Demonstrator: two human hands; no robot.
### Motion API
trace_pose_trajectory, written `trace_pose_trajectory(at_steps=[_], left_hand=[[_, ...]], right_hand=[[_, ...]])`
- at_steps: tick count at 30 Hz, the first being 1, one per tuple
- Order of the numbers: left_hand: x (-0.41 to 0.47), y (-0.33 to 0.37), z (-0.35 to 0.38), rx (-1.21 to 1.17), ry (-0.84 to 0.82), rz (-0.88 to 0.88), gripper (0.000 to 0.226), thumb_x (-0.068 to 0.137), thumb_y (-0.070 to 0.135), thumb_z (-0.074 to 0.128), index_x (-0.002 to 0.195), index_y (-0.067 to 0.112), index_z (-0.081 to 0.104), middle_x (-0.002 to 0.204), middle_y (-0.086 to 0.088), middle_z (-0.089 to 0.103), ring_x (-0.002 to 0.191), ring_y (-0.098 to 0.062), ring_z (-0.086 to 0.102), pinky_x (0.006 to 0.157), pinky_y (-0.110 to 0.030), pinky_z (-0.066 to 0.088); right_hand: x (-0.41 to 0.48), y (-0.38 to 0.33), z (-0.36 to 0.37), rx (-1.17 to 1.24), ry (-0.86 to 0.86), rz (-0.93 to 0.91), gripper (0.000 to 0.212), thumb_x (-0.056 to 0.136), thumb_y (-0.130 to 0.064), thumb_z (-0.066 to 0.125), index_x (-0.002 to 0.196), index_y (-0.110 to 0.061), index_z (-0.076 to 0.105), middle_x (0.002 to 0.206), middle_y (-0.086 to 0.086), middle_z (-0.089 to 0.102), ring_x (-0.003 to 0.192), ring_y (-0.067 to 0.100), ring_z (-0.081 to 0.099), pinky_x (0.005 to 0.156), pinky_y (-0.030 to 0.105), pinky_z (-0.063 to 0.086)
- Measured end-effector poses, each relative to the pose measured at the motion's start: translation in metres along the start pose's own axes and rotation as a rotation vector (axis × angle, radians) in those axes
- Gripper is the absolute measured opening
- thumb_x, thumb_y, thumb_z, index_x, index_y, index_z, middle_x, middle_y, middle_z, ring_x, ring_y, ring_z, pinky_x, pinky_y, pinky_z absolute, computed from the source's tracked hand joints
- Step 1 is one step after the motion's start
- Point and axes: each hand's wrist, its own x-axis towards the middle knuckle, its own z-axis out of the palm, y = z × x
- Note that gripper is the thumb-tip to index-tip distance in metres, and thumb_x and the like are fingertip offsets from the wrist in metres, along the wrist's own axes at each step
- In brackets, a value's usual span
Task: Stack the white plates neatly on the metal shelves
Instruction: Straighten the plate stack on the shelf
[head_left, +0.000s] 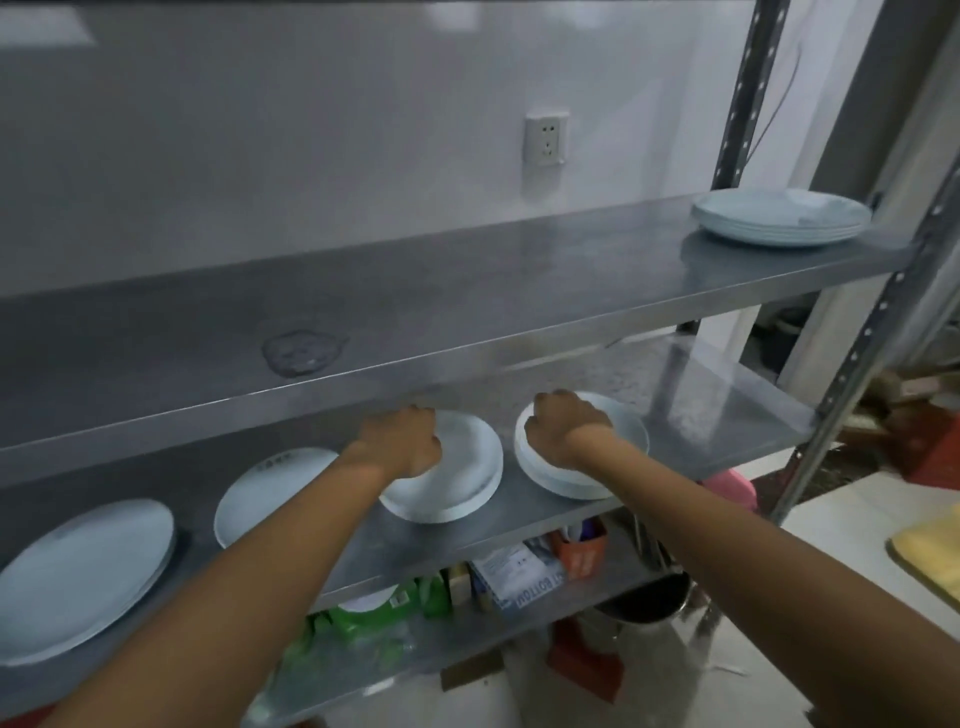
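On the middle metal shelf (727, 436) stand several white plate stacks. My left hand (402, 441) rests with curled fingers on the left rim of a small stack of deep plates (457, 478). My right hand (563, 428) lies curled over another small stack (587, 467) just to the right. Further left sit a white plate with printed marks (265, 493) and a large flat plate stack (78, 577). A stack of wide plates (779, 215) sits at the right end of the upper shelf (467, 291). Whether either hand truly grips its stack is hard to tell.
A wet patch (301, 351) marks the upper shelf. The lower shelf holds green packets (363, 613), a carton (519, 571) and an orange cup (582, 551). A perforated upright post (872, 322) stands at right, a wall socket (545, 137) behind, a dark pot (644, 597) below.
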Motion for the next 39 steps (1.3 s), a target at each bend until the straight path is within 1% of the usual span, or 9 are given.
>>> trace_pose_trajectory(at_steps=[4, 8, 14, 18, 23, 26, 32, 35, 39], left_hand=[[-0.036, 0.031, -0.033, 0.086, 0.022, -0.055, 0.039, 0.087, 0.031, 0.038, 0.119, 0.019, 0.056, 0.126, -0.006, 0.057, 0.11, -0.031, 0.056, 0.085, -0.037, 0.045], [-0.065, 0.068, -0.065, 0.081, 0.076, 0.025, 0.028, 0.086, 0.029, 0.039, 0.102, 0.015, 0.057, 0.112, -0.009, 0.061, 0.091, -0.029, 0.057, 0.076, -0.035, 0.046], [-0.099, 0.136, -0.107, 0.096, 0.193, 0.194, 0.011, 0.085, 0.031, 0.04, 0.086, 0.02, 0.042, 0.088, -0.005, 0.054, 0.073, -0.026, 0.05, 0.064, -0.035, 0.038], [-0.112, 0.197, -0.121, 0.047, 0.262, 0.357, 0.017, 0.084, 0.034, 0.038, 0.094, 0.023, 0.046, 0.094, -0.002, 0.057, 0.076, -0.024, 0.05, 0.063, -0.035, 0.037], [-0.119, 0.273, -0.133, 0.037, 0.297, 0.519, 0.009, 0.084, 0.034, 0.039, 0.085, 0.025, 0.038, 0.099, -0.003, 0.059, 0.079, -0.026, 0.053, 0.063, -0.036, 0.042], [-0.104, 0.309, -0.145, 0.022, 0.314, 0.545, 0.013, 0.086, 0.035, 0.037, 0.09, 0.023, 0.041, 0.103, -0.003, 0.058, 0.087, -0.027, 0.056, 0.068, -0.038, 0.044], [-0.027, 0.365, -0.172, 0.046, 0.373, 0.471, 0.014, 0.084, 0.034, 0.037, 0.091, 0.022, 0.042, 0.102, -0.003, 0.055, 0.086, -0.027, 0.054, 0.067, -0.037, 0.04], [0.026, 0.383, -0.184, 0.078, 0.399, 0.371, 0.016, 0.084, 0.034, 0.038, 0.09, 0.02, 0.043, 0.097, -0.003, 0.055, 0.081, -0.025, 0.052, 0.065, -0.036, 0.039], [0.09, 0.391, -0.197, 0.067, 0.386, 0.241, 0.022, 0.085, 0.035, 0.036, 0.098, 0.02, 0.046, 0.11, -0.007, 0.057, 0.089, -0.027, 0.055, 0.069, -0.037, 0.043]], right_hand=[[-0.043, 0.02, -0.038, -0.048, 0.082, -0.095, 0.032, 0.091, -0.031, 0.039, 0.106, -0.01, 0.057, 0.11, 0.013, 0.059, 0.091, 0.033, 0.057, 0.077, 0.039, 0.047], [-0.092, 0.044, -0.072, -0.049, 0.176, -0.084, 0.024, 0.09, -0.029, 0.039, 0.076, -0.012, 0.049, 0.087, 0.008, 0.052, 0.074, 0.028, 0.052, 0.064, 0.032, 0.038], [-0.17, 0.086, -0.118, -0.085, 0.316, 0.034, 0.029, 0.092, -0.033, 0.037, 0.096, -0.011, 0.056, 0.112, 0.011, 0.057, 0.087, 0.03, 0.053, 0.07, 0.035, 0.038], [-0.225, 0.122, -0.14, -0.096, 0.395, 0.135, 0.038, 0.09, -0.035, 0.035, 0.106, -0.011, 0.059, 0.112, 0.01, 0.058, 0.095, 0.032, 0.058, 0.071, 0.035, 0.04], [-0.261, 0.173, -0.17, -0.119, 0.417, 0.212, 0.024, 0.089, -0.036, 0.035, 0.088, -0.017, 0.048, 0.101, 0.009, 0.056, 0.08, 0.026, 0.052, 0.072, 0.037, 0.046], [-0.259, 0.205, -0.186, -0.113, 0.461, 0.259, 0.023, 0.09, -0.037, 0.037, 0.088, -0.018, 0.05, 0.091, 0.003, 0.053, 0.078, 0.022, 0.055, 0.071, 0.037, 0.049], [-0.198, 0.281, -0.226, -0.103, 0.507, 0.252, 0.03, 0.091, -0.036, 0.037, 0.097, -0.015, 0.057, 0.097, 0.005, 0.056, 0.082, 0.023, 0.058, 0.078, 0.043, 0.054], [-0.143, 0.319, -0.251, -0.078, 0.54, 0.202, 0.027, 0.089, -0.034, 0.038, 0.091, -0.016, 0.056, 0.092, 0.004, 0.056, 0.077, 0.022, 0.059, 0.073, 0.042, 0.055], [-0.07, 0.355, -0.281, -0.094, 0.484, 0.132, 0.024, 0.086, -0.033, 0.037, 0.085, -0.017, 0.055, 0.086, 0.002, 0.055, 0.072, 0.02, 0.056, 0.064, 0.036, 0.052]])
